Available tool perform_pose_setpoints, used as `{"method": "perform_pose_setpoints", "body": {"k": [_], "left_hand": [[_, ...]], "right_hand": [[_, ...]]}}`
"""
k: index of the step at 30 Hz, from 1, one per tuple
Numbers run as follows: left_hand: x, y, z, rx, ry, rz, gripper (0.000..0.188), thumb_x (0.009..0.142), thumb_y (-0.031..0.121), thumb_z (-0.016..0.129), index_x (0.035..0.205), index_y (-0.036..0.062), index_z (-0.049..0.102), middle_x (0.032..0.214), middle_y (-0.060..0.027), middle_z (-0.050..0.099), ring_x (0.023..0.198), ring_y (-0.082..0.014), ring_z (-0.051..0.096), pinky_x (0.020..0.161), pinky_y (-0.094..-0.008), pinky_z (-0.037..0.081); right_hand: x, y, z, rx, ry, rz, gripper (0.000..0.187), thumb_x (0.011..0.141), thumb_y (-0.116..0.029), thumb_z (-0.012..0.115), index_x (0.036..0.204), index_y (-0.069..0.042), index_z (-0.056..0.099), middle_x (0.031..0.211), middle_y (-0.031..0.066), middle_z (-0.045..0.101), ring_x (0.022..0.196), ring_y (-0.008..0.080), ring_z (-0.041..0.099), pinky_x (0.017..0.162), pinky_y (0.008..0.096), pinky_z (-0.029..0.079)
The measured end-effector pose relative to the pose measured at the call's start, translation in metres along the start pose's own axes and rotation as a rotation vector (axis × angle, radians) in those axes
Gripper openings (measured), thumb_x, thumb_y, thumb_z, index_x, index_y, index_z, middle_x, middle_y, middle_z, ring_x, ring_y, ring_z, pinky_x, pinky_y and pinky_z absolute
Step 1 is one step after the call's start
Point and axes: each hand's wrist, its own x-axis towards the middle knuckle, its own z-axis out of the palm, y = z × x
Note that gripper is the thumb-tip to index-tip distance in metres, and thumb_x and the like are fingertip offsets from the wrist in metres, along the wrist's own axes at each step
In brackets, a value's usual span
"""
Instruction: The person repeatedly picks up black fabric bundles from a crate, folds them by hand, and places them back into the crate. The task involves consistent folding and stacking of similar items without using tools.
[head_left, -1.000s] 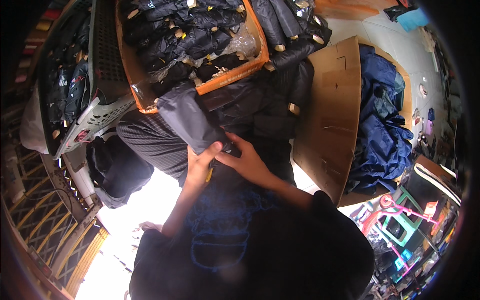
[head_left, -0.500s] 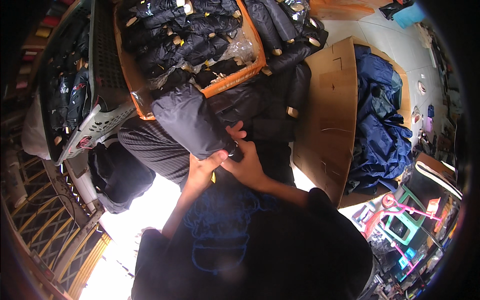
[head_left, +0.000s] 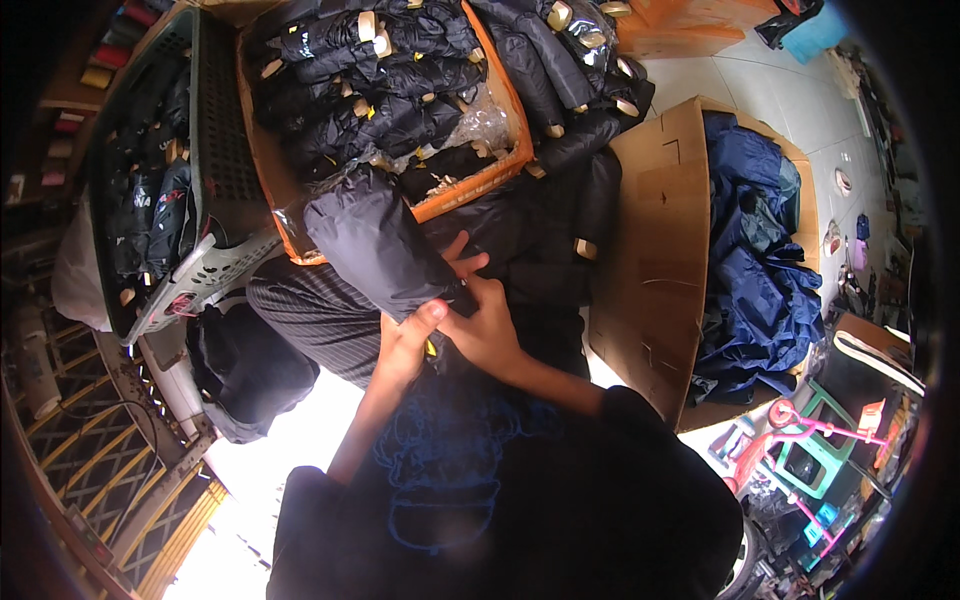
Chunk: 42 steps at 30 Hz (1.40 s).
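A rolled black folding umbrella (head_left: 375,240) slants up and to the left in front of me, its wide end farthest away. My left hand (head_left: 403,340) grips its near end with the thumb laid over it. From the other side my right hand (head_left: 483,325) is closed around that same end, some fingers sticking out past it. Under the thumbs a small yellow tab (head_left: 431,348) shows; the umbrella's handle is hidden. Just beyond stands an orange crate (head_left: 470,185) holding several black umbrellas (head_left: 400,85) with pale handles.
At the left a dark green perforated basket (head_left: 222,150) holds more umbrellas. On the right, a cardboard box (head_left: 655,250) contains blue fabric (head_left: 755,270). More rolled black umbrellas (head_left: 540,70) lie between crate and box. A green stool (head_left: 830,455) stands at the far right.
The surroundings sit slightly lower in the picture. Both hands keep their grip on the umbrella, and the right hand's outer fingers have shifted a little.
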Motion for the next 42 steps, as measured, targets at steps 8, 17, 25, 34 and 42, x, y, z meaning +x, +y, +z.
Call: {"method": "perform_pose_setpoints", "body": {"k": [8, 17, 25, 34, 42], "left_hand": [[0.022, 0.017, -0.03, -0.162, 0.064, 0.017, 0.072, 0.089, 0.055, 0.055, 0.128, -0.0048, 0.046, 0.122, -0.0181, 0.057, 0.112, -0.0274, 0.057, 0.096, -0.0384, 0.046], [0.04, 0.037, -0.031, -0.224, 0.156, 0.006, 0.062, 0.094, 0.048, 0.05, 0.12, -0.0086, 0.049, 0.101, -0.024, 0.065, 0.092, -0.0304, 0.067, 0.081, -0.0404, 0.056], [0.041, 0.02, -0.021, -0.231, 0.12, -0.005, 0.058, 0.085, 0.041, 0.066, 0.112, -0.0083, 0.049, 0.093, -0.0228, 0.065, 0.085, -0.0321, 0.066, 0.078, -0.0404, 0.056], [0.021, 0.007, -0.012, -0.176, 0.084, 0.015, 0.051, 0.077, 0.019, 0.072, 0.113, -0.0083, 0.049, 0.091, -0.0196, 0.065, 0.09, -0.032, 0.065, 0.093, -0.0438, 0.048], [0.013, 0.005, -0.009, -0.098, -0.003, -0.028, 0.058, 0.081, 0.027, 0.069, 0.122, -0.0076, 0.047, 0.11, -0.0238, 0.064, 0.118, -0.0351, 0.054, 0.106, -0.0457, 0.036]], "right_hand": [[0.035, -0.029, -0.006, 0.258, -0.289, 0.107, 0.063, 0.087, -0.018, 0.063, 0.141, 0.001, 0.036, 0.135, 0.0185, 0.049, 0.127, 0.0214, 0.046, 0.104, 0.0326, 0.036], [0.017, -0.006, -0.019, 0.738, -0.516, 0.697, 0.073, 0.092, -0.023, 0.059, 0.149, -0.006, 0.018, 0.13, 0.014, 0.05, 0.107, 0.0194, 0.059, 0.08, 0.0332, 0.054], [0.01, -0.002, -0.01, 0.474, -0.303, 0.565, 0.061, 0.092, -0.022, 0.058, 0.143, -0.004, 0.03, 0.112, 0.0103, 0.057, 0.084, 0.0136, 0.062, 0.062, 0.0277, 0.054], [0.005, -0.012, -0.007, 0.202, -0.171, 0.238, 0.049, 0.087, -0.015, 0.064, 0.13, 0.003, 0.047, 0.117, 0.0097, 0.057, 0.113, 0.0154, 0.051, 0.097, 0.0303, 0.039], [0.003, -0.005, -0.005, 0.166, -0.135, 0.212, 0.043, 0.087, -0.014, 0.064, 0.124, 0.004, 0.051, 0.117, 0.0115, 0.057, 0.112, 0.0173, 0.052, 0.096, 0.0321, 0.04]]}}
